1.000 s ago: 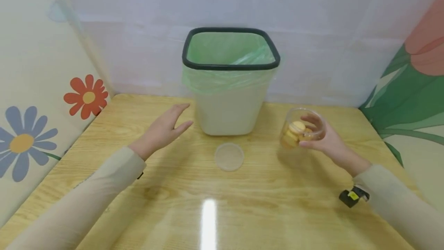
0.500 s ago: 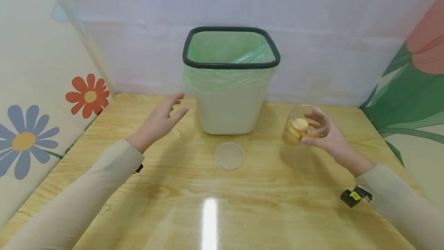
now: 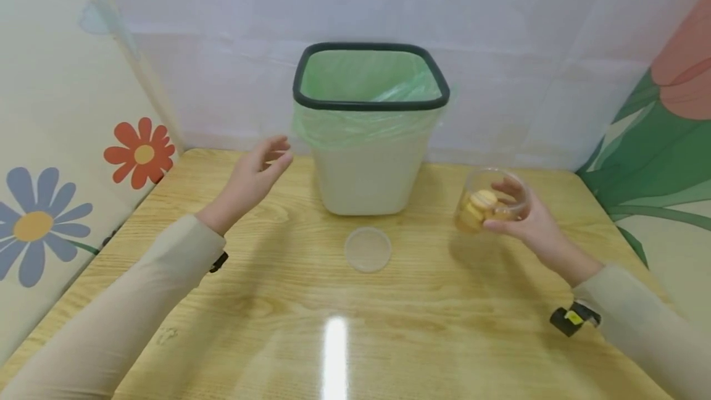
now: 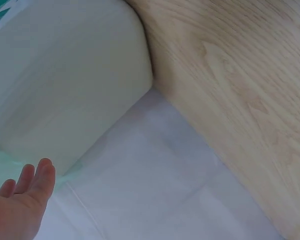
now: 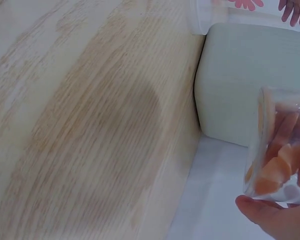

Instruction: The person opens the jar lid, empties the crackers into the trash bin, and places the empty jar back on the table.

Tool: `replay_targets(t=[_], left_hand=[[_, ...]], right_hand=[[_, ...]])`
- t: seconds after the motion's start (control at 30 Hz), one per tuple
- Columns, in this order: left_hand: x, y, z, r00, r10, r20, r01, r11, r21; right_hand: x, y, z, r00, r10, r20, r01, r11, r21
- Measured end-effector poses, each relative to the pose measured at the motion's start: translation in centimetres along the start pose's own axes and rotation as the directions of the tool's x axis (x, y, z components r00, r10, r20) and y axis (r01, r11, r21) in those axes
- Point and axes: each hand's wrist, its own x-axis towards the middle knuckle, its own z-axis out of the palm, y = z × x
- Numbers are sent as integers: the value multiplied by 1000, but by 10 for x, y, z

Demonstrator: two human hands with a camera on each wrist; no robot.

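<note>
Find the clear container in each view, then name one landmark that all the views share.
Head: right of centre, the clear container gripped by the right hand.
Left wrist: not in the picture.
Right wrist: right side, cut off by the frame edge.
Shared landmark: the pale bin.

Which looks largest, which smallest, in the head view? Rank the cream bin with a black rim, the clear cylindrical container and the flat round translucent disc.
1. Cream bin with a black rim
2. Clear cylindrical container, held in the right hand
3. Flat round translucent disc
</note>
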Motion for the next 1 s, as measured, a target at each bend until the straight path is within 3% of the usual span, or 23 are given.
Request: replay_targets(t=[0.37,1.0], left_hand=[[3,15,-10,998,-24,-66,14,988,-154],[12,29,-22,993,-30,-111,3,972,-236]], right_hand=[[-3,-11,-1,1000,5,-4,-5,1000,-4],[-2,-18,-6,999,24,-34,-25,998,-50]])
